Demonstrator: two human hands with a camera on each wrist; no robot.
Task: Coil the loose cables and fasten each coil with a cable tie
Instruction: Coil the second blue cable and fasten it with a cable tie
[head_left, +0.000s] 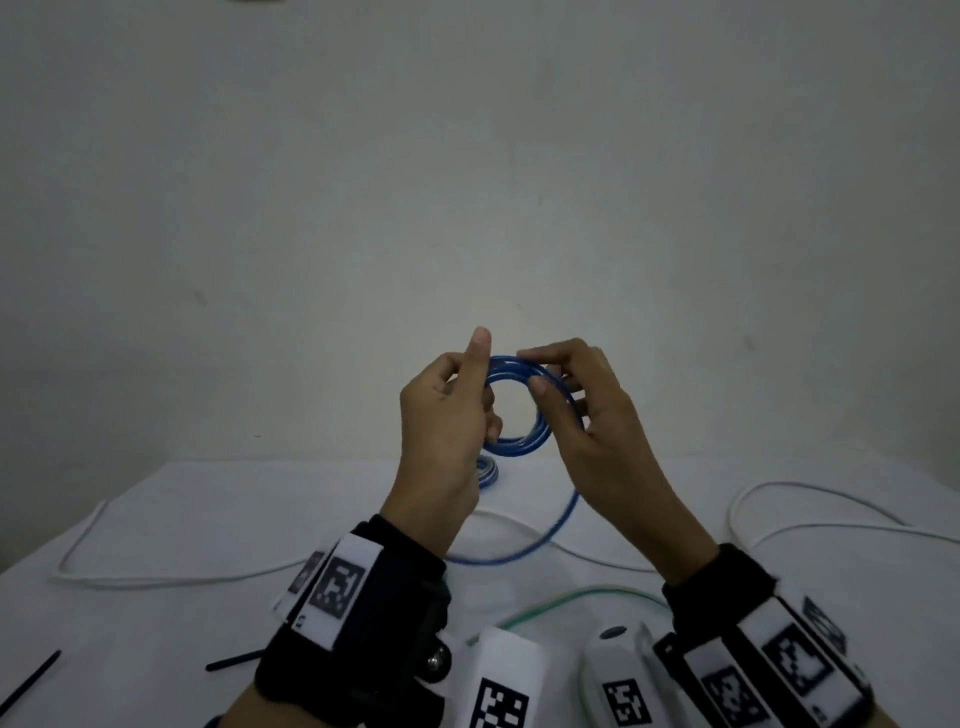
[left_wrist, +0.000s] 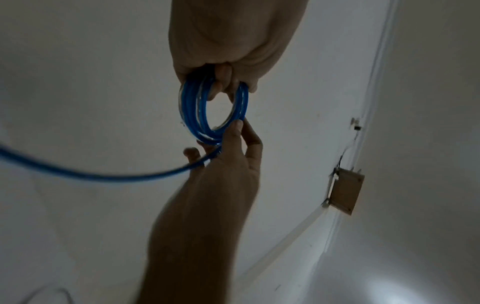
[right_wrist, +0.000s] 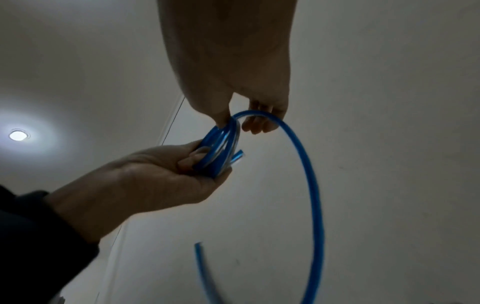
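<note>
A blue cable coil (head_left: 519, 448) of several small loops is held up above the table between both hands. My left hand (head_left: 480, 384) grips the coil's left side, thumb pointing up. My right hand (head_left: 532, 370) pinches the top right of the coil between thumb and forefinger. The loose blue tail (head_left: 563, 519) drops from the right hand and curves down over the table. In the left wrist view the coil (left_wrist: 192, 111) hangs from the left fingers (left_wrist: 223, 82). In the right wrist view the tail (right_wrist: 309, 174) arcs away from the coil (right_wrist: 221, 144).
A white table (head_left: 208, 509) stands against a plain wall. Loose white cables lie at the left (head_left: 156, 579) and right (head_left: 779, 491), with a green cable (head_left: 571, 597) near the wrists. Two black cable ties (head_left: 234, 661) (head_left: 31, 678) lie at the front left. A small blue-and-white roll (head_left: 488, 470) sits behind the hands.
</note>
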